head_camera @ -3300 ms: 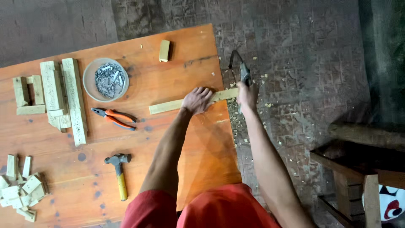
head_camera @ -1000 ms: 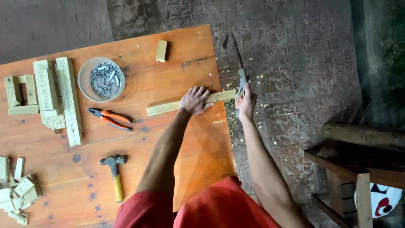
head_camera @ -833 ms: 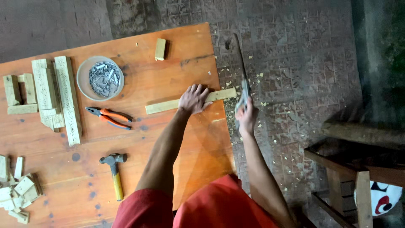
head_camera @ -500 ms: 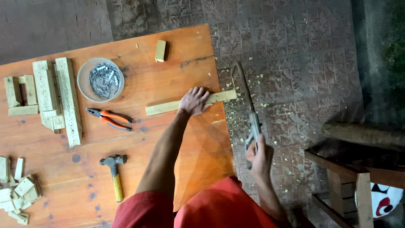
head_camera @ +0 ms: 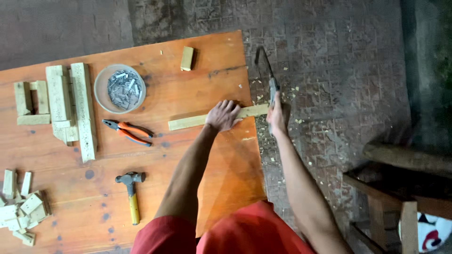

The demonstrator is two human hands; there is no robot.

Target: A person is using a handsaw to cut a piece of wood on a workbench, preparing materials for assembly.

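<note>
Pale wooden strip, lying flat across the worktop edge, one end overhanging. Narrow-bladed handsaw, crossing that overhanging end.

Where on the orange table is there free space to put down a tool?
Bare wood lies between the hammer and the left forearm, and along the far edge between the nail bowl and the small block. The left side is crowded with wood strips and offcuts; the pliers fill the middle.
</note>
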